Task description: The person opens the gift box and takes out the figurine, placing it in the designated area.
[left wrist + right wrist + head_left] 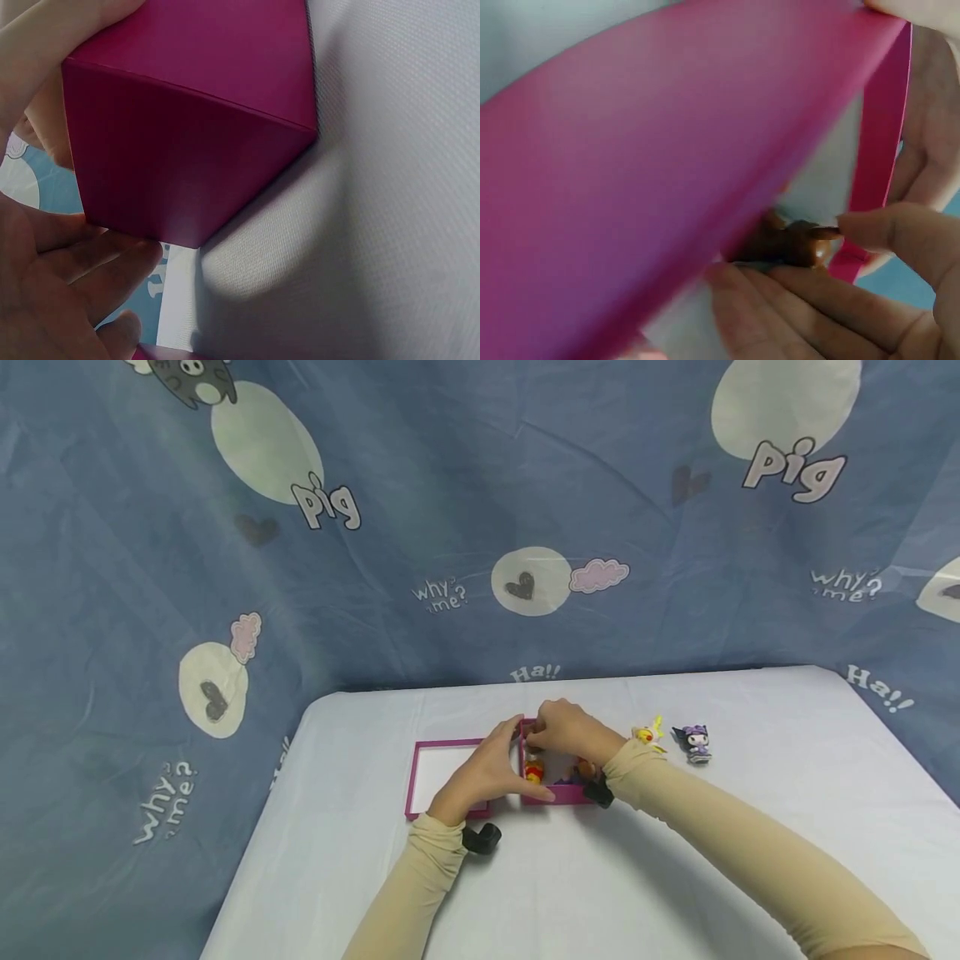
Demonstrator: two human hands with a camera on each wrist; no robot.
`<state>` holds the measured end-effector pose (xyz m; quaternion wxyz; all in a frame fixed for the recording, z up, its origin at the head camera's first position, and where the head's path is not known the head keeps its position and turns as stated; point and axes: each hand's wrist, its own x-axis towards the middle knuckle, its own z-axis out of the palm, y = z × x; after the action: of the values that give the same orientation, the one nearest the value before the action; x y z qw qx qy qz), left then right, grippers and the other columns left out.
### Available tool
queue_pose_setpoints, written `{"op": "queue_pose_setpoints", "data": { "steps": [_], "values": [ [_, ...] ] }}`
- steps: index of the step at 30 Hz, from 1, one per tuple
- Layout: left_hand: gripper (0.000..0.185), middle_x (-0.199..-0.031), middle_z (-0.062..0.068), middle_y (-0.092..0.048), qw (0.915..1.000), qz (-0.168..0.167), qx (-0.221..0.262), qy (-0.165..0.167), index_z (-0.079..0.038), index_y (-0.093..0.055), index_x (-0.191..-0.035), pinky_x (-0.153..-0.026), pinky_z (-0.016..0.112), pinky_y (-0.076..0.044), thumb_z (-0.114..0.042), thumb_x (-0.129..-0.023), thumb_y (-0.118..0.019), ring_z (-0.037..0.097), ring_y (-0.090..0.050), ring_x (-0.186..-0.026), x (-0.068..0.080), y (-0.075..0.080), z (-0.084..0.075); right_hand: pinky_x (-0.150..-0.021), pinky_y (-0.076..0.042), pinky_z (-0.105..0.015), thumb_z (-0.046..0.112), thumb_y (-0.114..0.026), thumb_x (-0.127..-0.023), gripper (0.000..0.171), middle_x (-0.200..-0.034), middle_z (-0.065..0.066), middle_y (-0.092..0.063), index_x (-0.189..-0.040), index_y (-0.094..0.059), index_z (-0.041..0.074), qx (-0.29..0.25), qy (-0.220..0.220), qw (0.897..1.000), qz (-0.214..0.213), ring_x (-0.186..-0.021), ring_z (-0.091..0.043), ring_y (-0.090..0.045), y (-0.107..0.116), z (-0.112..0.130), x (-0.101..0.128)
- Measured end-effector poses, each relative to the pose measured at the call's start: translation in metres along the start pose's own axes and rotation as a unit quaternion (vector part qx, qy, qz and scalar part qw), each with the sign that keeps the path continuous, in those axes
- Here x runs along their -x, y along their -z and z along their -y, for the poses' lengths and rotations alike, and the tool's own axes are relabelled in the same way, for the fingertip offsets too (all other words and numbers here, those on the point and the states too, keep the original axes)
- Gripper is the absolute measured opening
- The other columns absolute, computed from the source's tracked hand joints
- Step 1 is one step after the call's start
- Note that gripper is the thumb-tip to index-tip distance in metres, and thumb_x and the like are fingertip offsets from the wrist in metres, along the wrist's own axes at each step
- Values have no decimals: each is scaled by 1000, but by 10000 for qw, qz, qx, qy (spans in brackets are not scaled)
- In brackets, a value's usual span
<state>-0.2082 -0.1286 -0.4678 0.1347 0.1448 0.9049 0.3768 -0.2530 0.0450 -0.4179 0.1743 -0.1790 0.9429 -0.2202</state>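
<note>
A magenta box [558,795] with a pale inside stands open at the middle of the table. My left hand [487,770] grips its left side, thumb along the front wall and fingers at the far left corner. Inside the box, my right hand [572,731] pinches a small glossy brown figurine [791,244] between thumb and fingers, close to a side wall. A red and yellow bear figurine [533,772] lies in the box near the left wall. An orange-brown figurine [585,768] shows in the right part, partly hidden by the right wrist.
Left of the box lies its shallow lid [410,781], white inside with a magenta rim. To the right are a yellow figurine [647,735] and a purple and black hooded figurine [695,742]. A blue printed curtain [420,643] hangs behind the table.
</note>
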Motion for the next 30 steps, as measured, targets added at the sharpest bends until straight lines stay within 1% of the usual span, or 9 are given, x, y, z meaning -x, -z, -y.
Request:
{"op": "queue_pose_setpoints", "data": {
  "steps": [3,5,8,11,15,19,22,27,30],
  "values": [
    [132,-171,7,-27,10000,13,20,8,-18,-21,-166,-125,55,-34,-55,-63,-96,30,-30,-157,1,0,0,-62,-46,-26,19,-70,-96,18,-75,-2,-66,-88,-75,4,153,245,9993,223,-67,-14,-52,2,-3,0],
    [132,-171,7,-26,10000,17,21,9,-18,-20,-166,-125,56,-34,-53,-64,-96,30,-30,-157,1,0,-1,-65,-48,-27,15,-68,-95,14,-77,-1,-66,-88,-75,5,334,611,9969,367,-69,-13,-52,4,-7,-2],
    [131,-171,7,-26,10000,15,32,-15,-18,-20,-166,-125,56,-33,-52,-65,-96,29,-30,-157,2,0,-1,-73,-54,-28,8,-68,-92,11,-86,-1,-71,-97,-78,5,563,1147,9905,509,-74,-11,-56,6,-11,-2],
    [130,-171,6,-27,10000,3,26,-38,-17,-21,-166,-125,55,-33,-52,-65,-96,29,-30,-157,2,0,-1,-79,-59,-32,5,-71,-91,13,-93,-3,-78,-101,-79,6,649,1533,9849,478,-78,-11,-62,7,-12,-3],
    [130,-171,7,-28,10000,-19,54,-61,-17,-22,-165,-125,54,-33,-51,-65,-96,28,-31,-157,2,0,-1,-80,-61,-33,5,-76,-90,9,-93,-5,-80,-97,-81,7,624,1860,9803,228,-80,-11,-68,6,-14,-4],
    [131,-171,7,-28,9999,-12,133,-75,-16,-22,-165,-125,54,-34,-51,-64,-97,28,-31,-157,3,1,-1,-78,-60,-29,9,-78,-90,8,-92,0,-81,-97,-84,12,517,1951,9794,-32,-80,-7,-68,4,-20,-5],
    [132,-170,7,-28,9999,-29,146,-71,-16,-21,-165,-125,54,-35,-53,-63,-97,28,-32,-156,3,1,-1,-75,-59,-27,10,-78,-91,10,-91,1,-81,-98,-84,13,205,1944,9805,-207,-76,-5,-66,5,-25,-5],
    [133,-169,6,-30,9999,-40,103,-75,-16,-22,-165,-124,54,-35,-55,-62,-97,27,-34,-155,3,1,0,-73,-58,-25,10,-81,-88,12,-94,-2,-82,-100,-83,8,-505,1876,9801,-414,-79,-6,-70,7,-32,-4],
    [132,-169,7,-31,9999,-31,87,-84,-16,-23,-165,-124,54,-35,-55,-62,-97,27,-35,-154,2,1,0,-74,-59,-25,8,-81,-87,13,-94,-6,-82,-100,-82,5,-800,1862,9785,-373,-83,-10,-74,8,-35,-5]
  ]
}}
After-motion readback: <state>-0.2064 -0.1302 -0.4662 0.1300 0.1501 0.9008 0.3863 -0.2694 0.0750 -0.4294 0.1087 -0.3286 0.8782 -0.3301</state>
